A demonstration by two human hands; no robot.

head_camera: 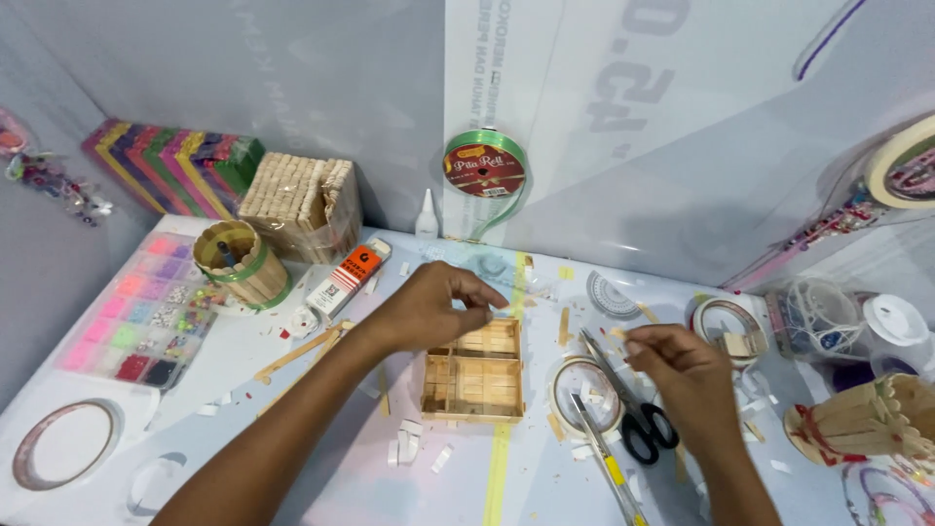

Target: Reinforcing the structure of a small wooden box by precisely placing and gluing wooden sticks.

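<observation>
A small open box of wooden craft sticks [473,373] lies flat in the middle of the table. My left hand [429,307] hovers over its far left corner, fingers pinched together near the box's top edge; what it pinches is too small to tell. My right hand [682,375] is to the right of the box, fingertips pinched close together just above black-handled scissors [633,404]. A yellow utility knife [606,463] lies beside the scissors.
A round stick cup with a green band [240,261], a bundle of sticks [300,205], an orange glue box [351,275] and a bead tray [141,312] stand at the left. Tape rolls [63,443] [584,394] [726,326], a green ribbon spool [485,168] and a stick holder [867,419] surround the work area.
</observation>
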